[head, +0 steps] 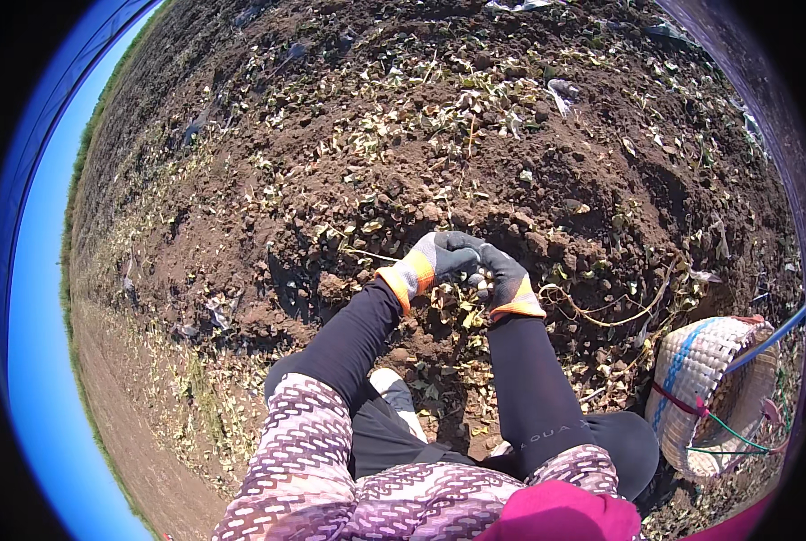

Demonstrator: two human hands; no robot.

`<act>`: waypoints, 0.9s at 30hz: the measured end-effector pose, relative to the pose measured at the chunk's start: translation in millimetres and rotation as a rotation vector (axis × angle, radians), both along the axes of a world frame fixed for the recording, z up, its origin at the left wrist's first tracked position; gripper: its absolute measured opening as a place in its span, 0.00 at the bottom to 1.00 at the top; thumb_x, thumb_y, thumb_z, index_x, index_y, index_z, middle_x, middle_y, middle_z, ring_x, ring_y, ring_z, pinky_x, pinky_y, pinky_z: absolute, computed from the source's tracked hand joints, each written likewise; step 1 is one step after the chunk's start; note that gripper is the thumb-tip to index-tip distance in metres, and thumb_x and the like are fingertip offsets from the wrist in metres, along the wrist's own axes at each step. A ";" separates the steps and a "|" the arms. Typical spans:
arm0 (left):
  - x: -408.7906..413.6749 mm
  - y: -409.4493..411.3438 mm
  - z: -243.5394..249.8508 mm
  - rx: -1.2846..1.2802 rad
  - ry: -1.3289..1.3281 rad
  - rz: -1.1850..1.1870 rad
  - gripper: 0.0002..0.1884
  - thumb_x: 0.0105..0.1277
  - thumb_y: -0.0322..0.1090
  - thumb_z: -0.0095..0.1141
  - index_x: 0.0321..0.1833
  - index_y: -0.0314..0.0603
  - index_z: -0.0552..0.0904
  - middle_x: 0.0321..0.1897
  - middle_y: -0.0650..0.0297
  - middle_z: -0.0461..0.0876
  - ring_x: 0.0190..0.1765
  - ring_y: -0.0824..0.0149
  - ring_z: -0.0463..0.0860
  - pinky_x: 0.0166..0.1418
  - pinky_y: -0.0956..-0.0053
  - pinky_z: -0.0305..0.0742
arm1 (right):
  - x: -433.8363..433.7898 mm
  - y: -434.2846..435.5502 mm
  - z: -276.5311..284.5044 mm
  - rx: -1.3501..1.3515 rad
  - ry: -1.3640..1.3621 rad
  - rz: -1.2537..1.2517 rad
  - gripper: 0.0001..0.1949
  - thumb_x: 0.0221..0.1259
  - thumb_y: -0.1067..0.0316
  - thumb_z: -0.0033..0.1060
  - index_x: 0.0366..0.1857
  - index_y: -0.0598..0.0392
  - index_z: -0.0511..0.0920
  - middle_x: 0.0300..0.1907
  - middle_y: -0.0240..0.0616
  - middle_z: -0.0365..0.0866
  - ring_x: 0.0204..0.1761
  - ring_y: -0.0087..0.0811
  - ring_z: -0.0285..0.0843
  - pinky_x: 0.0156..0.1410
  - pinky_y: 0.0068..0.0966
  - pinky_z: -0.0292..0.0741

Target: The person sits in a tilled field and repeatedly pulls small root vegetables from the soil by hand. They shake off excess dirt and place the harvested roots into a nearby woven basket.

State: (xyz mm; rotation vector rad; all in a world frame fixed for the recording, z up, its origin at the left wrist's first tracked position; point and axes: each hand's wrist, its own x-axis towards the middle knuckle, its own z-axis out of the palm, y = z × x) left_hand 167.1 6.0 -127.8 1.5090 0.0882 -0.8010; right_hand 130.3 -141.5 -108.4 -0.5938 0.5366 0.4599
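Both hands wear grey-coated work gloves with orange cuffs and meet just above the soil, in the middle of the view. My right hand (507,274) is curled around several small, pale, roundish objects (482,278), perhaps pods or tubers; their kind is too small to tell. My left hand (443,255) touches the fingertips of the right one from the left side, its fingers bent. Whether its palm holds anything is hidden. Dry leaves and clods lie beneath both hands.
A woven basket (687,365) with a blue stripe and cords lies tilted at the right. A dry vine (606,323) stretches between it and my right hand. Crumbly soil (403,169) with withered leaves and plastic scraps spreads ahead. A pale shoe (395,392) shows below my forearms.
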 end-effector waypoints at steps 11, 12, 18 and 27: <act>44.5 8.1 -3.3 1.165 -0.746 -0.382 0.27 0.59 0.50 0.55 0.60 0.49 0.72 0.62 0.53 0.70 0.64 0.50 0.68 0.68 0.57 0.62 | -2.5 -10.6 -13.9 -0.076 0.029 0.036 0.03 0.61 0.68 0.53 0.31 0.53 0.72 0.26 0.30 0.74 0.19 0.14 0.67 0.17 0.07 0.60; 46.9 5.8 -5.9 1.203 -0.756 -0.435 0.27 0.59 0.50 0.55 0.60 0.49 0.72 0.62 0.53 0.69 0.65 0.51 0.67 0.68 0.57 0.62 | -1.8 -11.2 -14.4 -0.095 0.009 0.059 0.03 0.60 0.68 0.53 0.33 0.53 0.73 0.28 0.31 0.75 0.20 0.14 0.67 0.17 0.07 0.60; 35.9 3.8 -2.5 1.251 -0.781 -0.551 0.29 0.59 0.49 0.54 0.63 0.48 0.70 0.63 0.55 0.67 0.66 0.52 0.64 0.68 0.58 0.61 | -0.8 -13.1 -16.1 -0.177 0.075 -0.072 0.08 0.59 0.66 0.56 0.38 0.57 0.75 0.28 0.32 0.77 0.20 0.15 0.68 0.19 0.10 0.61; 12.6 38.4 8.8 1.110 -0.658 -0.901 0.29 0.64 0.44 0.52 0.68 0.52 0.65 0.64 0.51 0.68 0.61 0.51 0.73 0.64 0.63 0.69 | 2.1 -17.0 -14.2 -0.155 0.050 -0.095 0.06 0.60 0.67 0.55 0.36 0.56 0.75 0.28 0.30 0.76 0.20 0.13 0.67 0.19 0.09 0.61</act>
